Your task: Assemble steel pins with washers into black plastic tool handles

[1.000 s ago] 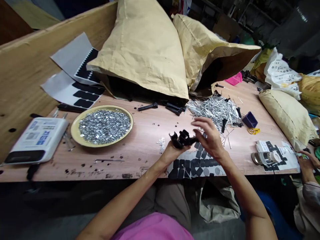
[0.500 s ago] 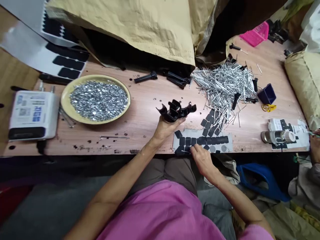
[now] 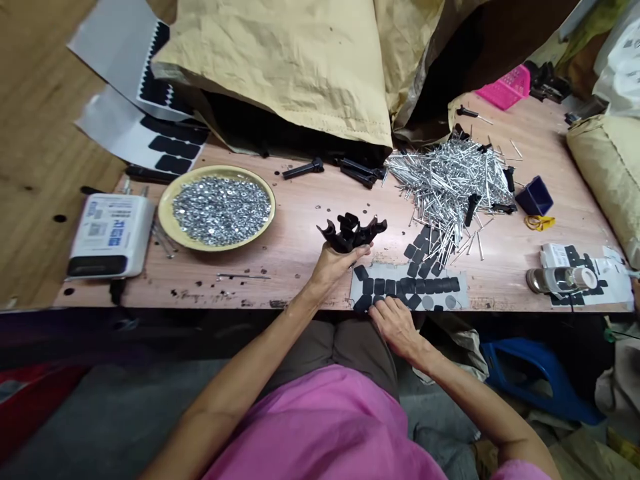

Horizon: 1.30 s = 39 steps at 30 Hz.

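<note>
My left hand (image 3: 327,270) is wrapped around the base of a black plastic bracket (image 3: 349,235) with curved, claw-like arms, held up over the table. My right hand (image 3: 395,323) is closed in a pinch at the table's front edge, with a thin metal rod barely showing at its fingertips. Beneath and beside it lies a light backing sheet (image 3: 463,288) bearing rows of black pads (image 3: 406,285). Beyond the sheet spreads a heap of shiny metal rods (image 3: 445,183), with a few black plastic pieces lying among them.
A yellow bowl (image 3: 165,223) of small metal washers stands left, beside a white box (image 3: 110,233). Large brown paper sacks (image 3: 290,60) line the back. Rightward are a dark blue cup (image 3: 535,195), a clear bottle (image 3: 560,279) and a pink basket (image 3: 507,88).
The view has swung slightly left. My left hand has turned the black bracket a little. My right hand has drawn a little left and down toward the table edge, and less of the rod shows.
</note>
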Tool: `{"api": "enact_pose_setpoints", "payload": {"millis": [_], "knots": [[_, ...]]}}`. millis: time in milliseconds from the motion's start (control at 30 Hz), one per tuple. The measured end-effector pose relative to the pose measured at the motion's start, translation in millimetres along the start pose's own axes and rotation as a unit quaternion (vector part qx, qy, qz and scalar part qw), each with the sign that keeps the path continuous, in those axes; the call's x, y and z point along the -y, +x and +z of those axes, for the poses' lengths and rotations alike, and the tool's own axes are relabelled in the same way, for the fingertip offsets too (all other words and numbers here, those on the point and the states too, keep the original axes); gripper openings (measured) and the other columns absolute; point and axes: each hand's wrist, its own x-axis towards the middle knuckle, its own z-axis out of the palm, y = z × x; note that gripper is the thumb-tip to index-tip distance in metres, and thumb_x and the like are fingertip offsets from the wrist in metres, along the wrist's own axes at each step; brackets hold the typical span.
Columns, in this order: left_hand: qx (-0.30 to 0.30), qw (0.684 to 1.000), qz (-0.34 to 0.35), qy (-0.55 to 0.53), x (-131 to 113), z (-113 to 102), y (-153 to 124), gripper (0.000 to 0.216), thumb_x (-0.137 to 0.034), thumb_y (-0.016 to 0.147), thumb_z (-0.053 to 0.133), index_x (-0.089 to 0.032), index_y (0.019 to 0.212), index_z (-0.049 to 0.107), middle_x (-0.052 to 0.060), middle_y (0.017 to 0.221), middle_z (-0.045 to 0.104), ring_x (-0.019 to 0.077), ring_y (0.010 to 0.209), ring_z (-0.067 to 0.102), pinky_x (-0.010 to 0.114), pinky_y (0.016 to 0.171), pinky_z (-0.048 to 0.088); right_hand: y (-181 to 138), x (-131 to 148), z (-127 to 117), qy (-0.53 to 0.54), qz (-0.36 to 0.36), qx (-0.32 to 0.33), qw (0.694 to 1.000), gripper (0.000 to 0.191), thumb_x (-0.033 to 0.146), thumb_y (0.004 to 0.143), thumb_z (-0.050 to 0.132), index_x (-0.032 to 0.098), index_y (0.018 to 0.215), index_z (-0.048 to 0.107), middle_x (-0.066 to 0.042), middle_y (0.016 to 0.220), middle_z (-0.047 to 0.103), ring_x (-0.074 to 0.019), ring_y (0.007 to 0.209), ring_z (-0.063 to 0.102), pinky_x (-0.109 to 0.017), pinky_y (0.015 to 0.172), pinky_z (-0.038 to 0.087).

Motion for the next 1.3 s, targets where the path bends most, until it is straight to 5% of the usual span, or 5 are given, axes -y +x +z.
{"api": "enact_pose_setpoints", "payload": {"millis": [233, 367, 867, 1100, 1300], "knots": [[0.029, 0.994, 0.019, 0.106, 9.5, 10.2, -5.8, 0.028, -0.028, 0.054, 0.078, -0.017, 0.077, 0.069, 0.005, 0.079, 0.072, 0.0262, 0.084, 0.066, 0.04, 0.079, 0.052, 17.4, -34.8, -89.6, 0.289, 0.172, -0.426, 0.84, 0.033, 0.024, 0.087, 0.059, 0.028, 0.118, 0.048, 0.002, 0.082, 0.066, -0.0142, 0.074, 0.066, -0.03, 0.069, 0.056], [0.086, 0.989, 0.028, 0.118, 10.9, 25.4, -13.6, 0.021, -0.026, 0.051, 0.078, -0.02, 0.069, 0.067, 0.002, 0.069, 0.069, 0.0232, 0.071, 0.063, 0.036, 0.069, 0.051, 37.2, -29.9, -107.1, 0.362, 0.159, -0.491, 0.776, 0.019, 0.026, 0.084, 0.063, 0.026, 0.101, 0.053, 0.002, 0.085, 0.068, -0.0134, 0.074, 0.069, -0.031, 0.07, 0.059], [0.091, 0.988, 0.065, 0.11, 4.8, 24.4, -20.6, 0.029, -0.038, 0.056, 0.076, -0.019, 0.076, 0.067, 0.004, 0.075, 0.071, 0.0242, 0.076, 0.065, 0.039, 0.073, 0.054, 55.9, -97.6, -87.5, 0.132, 0.242, -0.311, 0.91, 0.018, 0.026, 0.09, 0.052, 0.02, 0.096, 0.068, -0.008, 0.101, 0.067, -0.0217, 0.098, 0.058, -0.037, 0.083, 0.048], [0.066, 0.993, 0.014, 0.097, 2.5, 26.9, -16.0, 0.035, -0.038, 0.056, 0.075, -0.019, 0.084, 0.067, 0.006, 0.088, 0.073, 0.0274, 0.089, 0.066, 0.048, 0.089, 0.05, 104.9, -149.3, -48.1, -0.125, 0.275, -0.017, 0.953, 0.023, 0.009, 0.087, 0.049, 0.014, 0.086, 0.072, -0.014, 0.095, 0.065, -0.0248, 0.09, 0.049, -0.037, 0.074, 0.037], [0.092, 0.995, -0.049, 0.003, -3.7, 27.4, -3.6, 0.033, -0.037, 0.055, 0.077, -0.015, 0.078, 0.07, 0.008, 0.082, 0.075, 0.0249, 0.083, 0.068, 0.043, 0.088, 0.051, 110.8, -153.5, -51.2, -0.01, 0.228, -0.153, 0.962, 0.019, 0.011, 0.087, 0.049, 0.015, 0.083, 0.067, -0.012, 0.097, 0.064, -0.0215, 0.086, 0.052, -0.034, 0.072, 0.041]]}}
